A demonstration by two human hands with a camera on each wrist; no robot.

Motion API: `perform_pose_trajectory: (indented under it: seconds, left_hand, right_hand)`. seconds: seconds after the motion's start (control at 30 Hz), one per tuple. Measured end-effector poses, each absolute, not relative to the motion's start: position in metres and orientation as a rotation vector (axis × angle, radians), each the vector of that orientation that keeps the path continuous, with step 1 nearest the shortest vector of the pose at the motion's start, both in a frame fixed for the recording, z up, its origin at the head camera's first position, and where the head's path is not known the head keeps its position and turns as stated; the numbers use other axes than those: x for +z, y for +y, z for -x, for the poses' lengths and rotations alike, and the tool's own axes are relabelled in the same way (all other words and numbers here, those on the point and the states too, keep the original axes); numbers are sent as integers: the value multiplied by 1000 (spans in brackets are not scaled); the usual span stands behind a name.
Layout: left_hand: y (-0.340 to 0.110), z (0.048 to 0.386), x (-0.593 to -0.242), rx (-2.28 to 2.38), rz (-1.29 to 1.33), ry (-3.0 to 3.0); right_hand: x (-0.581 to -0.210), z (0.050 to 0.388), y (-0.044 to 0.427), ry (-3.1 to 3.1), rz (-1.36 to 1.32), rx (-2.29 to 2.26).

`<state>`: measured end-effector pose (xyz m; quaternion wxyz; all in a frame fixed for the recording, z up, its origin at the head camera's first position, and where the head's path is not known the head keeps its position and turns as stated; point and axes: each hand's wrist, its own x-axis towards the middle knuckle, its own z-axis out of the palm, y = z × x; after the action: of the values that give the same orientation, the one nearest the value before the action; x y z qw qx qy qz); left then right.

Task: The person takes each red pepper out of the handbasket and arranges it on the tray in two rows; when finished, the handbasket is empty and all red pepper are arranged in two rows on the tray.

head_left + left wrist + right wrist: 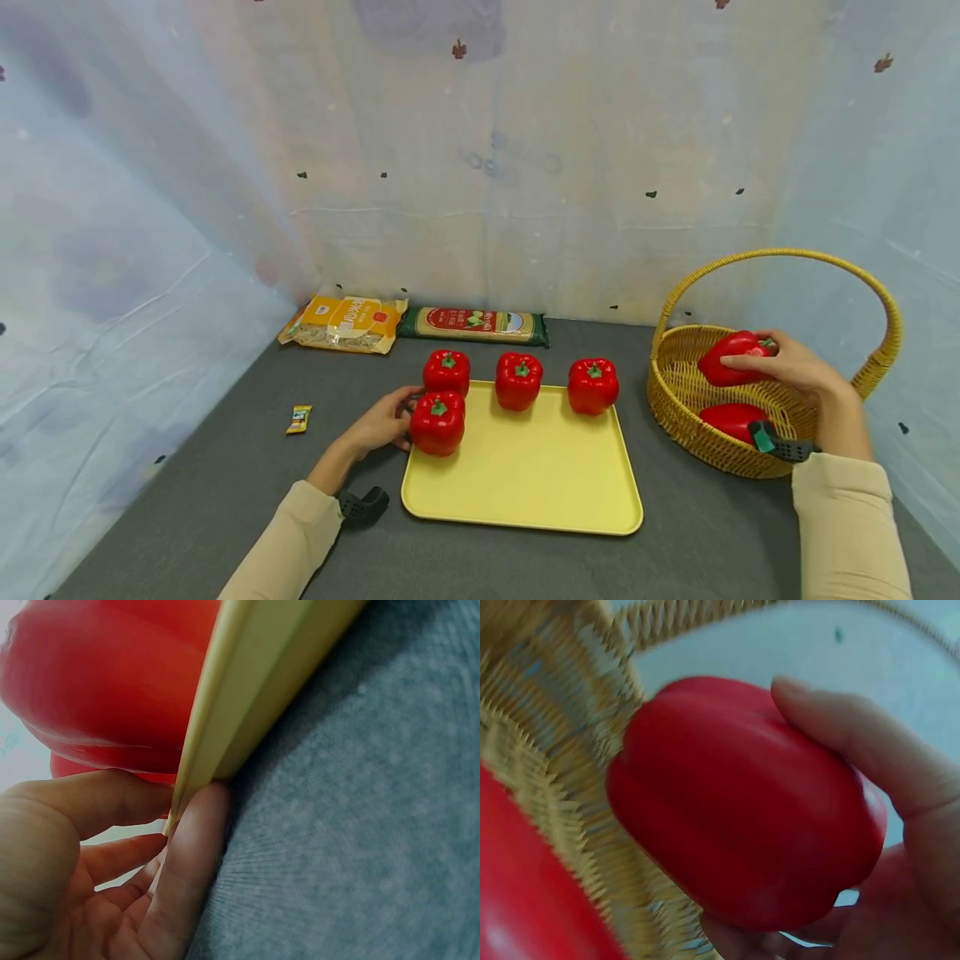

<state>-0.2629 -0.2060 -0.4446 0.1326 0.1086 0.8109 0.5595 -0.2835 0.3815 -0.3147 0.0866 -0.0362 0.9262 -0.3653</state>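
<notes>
My right hand (801, 364) grips a red bell pepper (733, 358) on its side, over the wicker basket (678, 417); close up in the right wrist view, thumb and fingers wrap the same pepper (742, 802). Another red pepper (729, 419) lies inside the basket. At the yellow tray (540, 492), my left hand (381, 423) pinches the left rim, as the left wrist view shows with digits on both sides of the tray edge (214, 712). Right beside those fingers stands a red pepper (437, 423) on the tray.
More red peppers stand along the tray's far edge: one at left (447, 372), one in the middle (518, 382), one at right (593, 387). Behind lie a yellow grain bag (345, 323) and a green noodle pack (474, 325). A small yellow packet (298, 419) lies left.
</notes>
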Motion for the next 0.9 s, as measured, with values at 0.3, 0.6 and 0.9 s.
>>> perform_pose_trajectory:
  seconds: [0.3,0.6,0.9]
  left_hand:
    - [-206,262,-444,1620,-353,2351]
    - [-205,262,-444,1623,-335,2357]
    - [-205,262,-444,1627,-343,2360]
  right_hand:
    - [-290,256,323,2826,318,-1088]
    - [-300,243,261,2923,602,-1152]
    - [-328,241,200,2952,895,-1244]
